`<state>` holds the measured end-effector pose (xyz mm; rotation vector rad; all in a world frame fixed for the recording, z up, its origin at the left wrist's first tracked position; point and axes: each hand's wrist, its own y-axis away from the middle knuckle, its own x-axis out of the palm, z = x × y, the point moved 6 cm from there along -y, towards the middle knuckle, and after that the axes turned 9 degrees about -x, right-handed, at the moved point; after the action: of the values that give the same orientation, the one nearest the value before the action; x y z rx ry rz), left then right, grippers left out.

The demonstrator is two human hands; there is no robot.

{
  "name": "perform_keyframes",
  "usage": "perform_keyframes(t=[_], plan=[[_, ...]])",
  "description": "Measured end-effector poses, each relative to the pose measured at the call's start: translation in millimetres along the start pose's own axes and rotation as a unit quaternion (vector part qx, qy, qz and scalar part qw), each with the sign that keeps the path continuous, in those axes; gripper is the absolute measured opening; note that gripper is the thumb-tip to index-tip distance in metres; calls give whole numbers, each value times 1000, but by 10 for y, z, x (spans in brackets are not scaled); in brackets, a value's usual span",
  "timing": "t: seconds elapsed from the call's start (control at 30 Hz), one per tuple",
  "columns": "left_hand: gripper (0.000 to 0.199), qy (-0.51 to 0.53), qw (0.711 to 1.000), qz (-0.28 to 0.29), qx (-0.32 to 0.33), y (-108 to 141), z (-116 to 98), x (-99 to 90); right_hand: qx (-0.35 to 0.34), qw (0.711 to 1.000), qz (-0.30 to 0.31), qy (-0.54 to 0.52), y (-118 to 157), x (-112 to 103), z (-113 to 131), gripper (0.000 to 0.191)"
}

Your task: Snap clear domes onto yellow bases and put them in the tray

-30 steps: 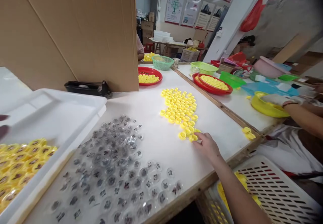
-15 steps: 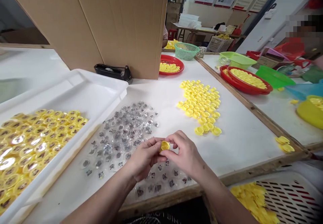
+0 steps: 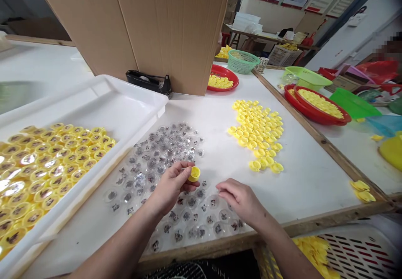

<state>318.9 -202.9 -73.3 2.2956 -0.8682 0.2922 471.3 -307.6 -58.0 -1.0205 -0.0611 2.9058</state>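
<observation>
My left hand (image 3: 176,182) grips a small round yellow cup (image 3: 194,174) between thumb and fingers, its hollow side facing up. To its right, my right hand (image 3: 240,199) is apart from the cup, low over the clear discs, with thumb and fingertips pressed together; whatever they hold, if anything, is too small to make out. Clear round discs with small dark pictures (image 3: 191,201) lie spread beneath and around both hands. Beyond my right hand sits a cluster of yellow cups (image 3: 257,126) on the white table (image 3: 301,182).
At the left, a white tray (image 3: 132,122) holds many yellow pieces with pictures. A cardboard panel (image 3: 169,32) stands behind a black tape dispenser (image 3: 149,82). Red plates (image 3: 222,87), a green basket (image 3: 242,61) and a wooden strip (image 3: 317,134) lie farther off.
My hands have separated. The left has moved slightly left with the yellow cup, and the right has moved away from the cup, rightward and down. The view has shifted a little.
</observation>
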Motion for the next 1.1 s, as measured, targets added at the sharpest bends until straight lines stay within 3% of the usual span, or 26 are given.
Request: perform_keyframes(t=[0.07,0.13,0.27,0.4,0.6,0.7,0.83,0.97,1.1], plan=[[34,-11,1000,21,3,8,17,33,61,986,-47,-148,-32,-41,13,14],[35,-21,999,45,0,18,49,77,71,958,-74,-268,-94,-51,95,17],[37,-25,996,83,1,46,84,154,44,937,-42,-344,-252,39,250,21],[36,-26,993,110,15,62,56,179,38,953,-27,-300,-353,91,271,23],[35,8,997,76,18,48,55,139,69,962,-59,-257,-391,24,274,26],[39,44,996,72,8,38,77,148,30,978,-51,-200,-409,-17,357,20],[34,74,993,87,-17,34,103,176,-29,998,-25,-59,-423,-60,511,27],[33,98,991,82,-28,45,117,190,-76,994,-5,83,-411,-59,656,29],[32,86,992,89,-19,66,117,223,-96,986,20,132,-388,-26,705,32]])
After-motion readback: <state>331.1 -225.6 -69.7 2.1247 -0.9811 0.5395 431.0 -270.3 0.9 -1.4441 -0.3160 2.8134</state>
